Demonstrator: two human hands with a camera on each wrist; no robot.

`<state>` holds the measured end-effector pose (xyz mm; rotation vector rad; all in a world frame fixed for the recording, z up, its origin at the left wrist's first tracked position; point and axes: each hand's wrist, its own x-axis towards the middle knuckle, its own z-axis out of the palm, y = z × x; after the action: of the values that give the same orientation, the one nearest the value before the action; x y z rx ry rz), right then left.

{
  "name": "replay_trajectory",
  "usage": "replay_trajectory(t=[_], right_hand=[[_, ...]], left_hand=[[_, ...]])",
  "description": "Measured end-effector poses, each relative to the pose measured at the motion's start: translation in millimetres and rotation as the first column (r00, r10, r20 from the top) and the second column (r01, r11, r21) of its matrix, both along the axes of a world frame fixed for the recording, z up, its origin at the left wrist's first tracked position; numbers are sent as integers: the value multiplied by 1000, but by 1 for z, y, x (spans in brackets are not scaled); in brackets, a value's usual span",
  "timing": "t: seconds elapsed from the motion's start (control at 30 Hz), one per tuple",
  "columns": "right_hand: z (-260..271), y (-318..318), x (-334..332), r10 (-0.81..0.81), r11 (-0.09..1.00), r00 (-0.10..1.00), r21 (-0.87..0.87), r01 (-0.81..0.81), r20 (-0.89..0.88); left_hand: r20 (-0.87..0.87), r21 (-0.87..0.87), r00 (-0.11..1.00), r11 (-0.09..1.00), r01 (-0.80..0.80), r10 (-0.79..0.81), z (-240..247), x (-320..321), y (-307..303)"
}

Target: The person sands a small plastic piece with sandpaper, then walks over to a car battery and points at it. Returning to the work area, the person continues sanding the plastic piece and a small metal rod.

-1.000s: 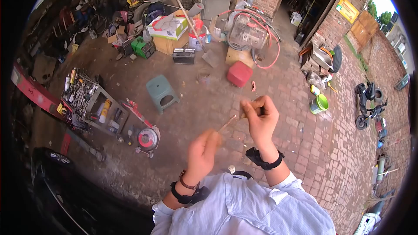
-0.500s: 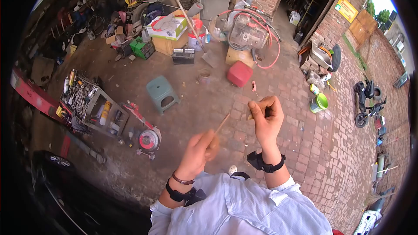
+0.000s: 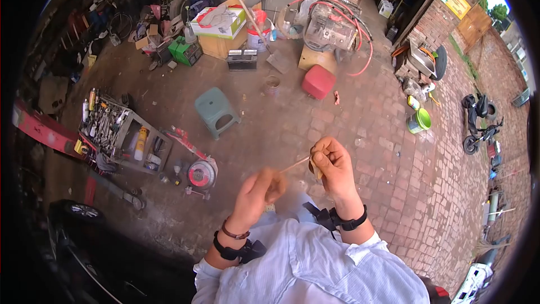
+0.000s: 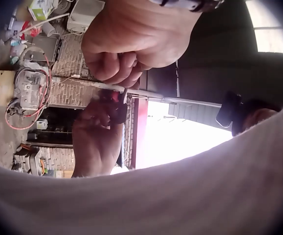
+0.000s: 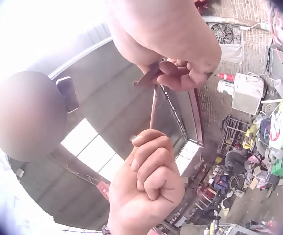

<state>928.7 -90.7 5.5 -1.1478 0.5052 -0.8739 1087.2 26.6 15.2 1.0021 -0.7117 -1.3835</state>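
A thin brown stick (image 3: 295, 165) spans the gap between the two hands. My left hand (image 3: 254, 194) pinches its lower end, with the fingers curled, as the right wrist view shows at the left hand (image 5: 148, 181) and the stick (image 5: 153, 108). My right hand (image 3: 336, 171) pinches a small brownish piece (image 3: 315, 168) at the stick's other end; the piece (image 5: 146, 79) looks flat and bent in the right wrist view. Whether the piece wraps round the tip cannot be told. In the left wrist view the left hand (image 4: 131, 44) hides most of the stick.
A green stool (image 3: 212, 107), a red stool (image 3: 319, 81) and a red-centred reel (image 3: 201, 174) stand on the floor. A tool cart (image 3: 126, 135) is at the left, a dark car (image 3: 84, 253) at lower left, a green bucket (image 3: 419, 120) at the right.
The hands were apart half a second ago, with the stick's tip free; now the right hand has come down and left to meet the tip. The head view has shifted slightly.
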Motion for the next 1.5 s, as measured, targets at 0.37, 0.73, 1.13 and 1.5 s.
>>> replay_trajectory(t=[0.37,0.73,1.13,1.5], right_hand=[[-68,-108,76,-73,731,988,681,-38,134],[-476,-325,172,-90,277,923,881,383,-373],[-592,-655,340,-450,401,797,706,584,-403],[-519,-540,286,31,638,891,695,332,-454]], left_hand=[[-131,122,983,986,-111,127,-45,67,-85],[-88,540,793,698,-471,603,-171,155,-257],[199,729,775,438,-526,599,-204,209,-412],[176,674,828,548,-495,532,-224,179,-422]])
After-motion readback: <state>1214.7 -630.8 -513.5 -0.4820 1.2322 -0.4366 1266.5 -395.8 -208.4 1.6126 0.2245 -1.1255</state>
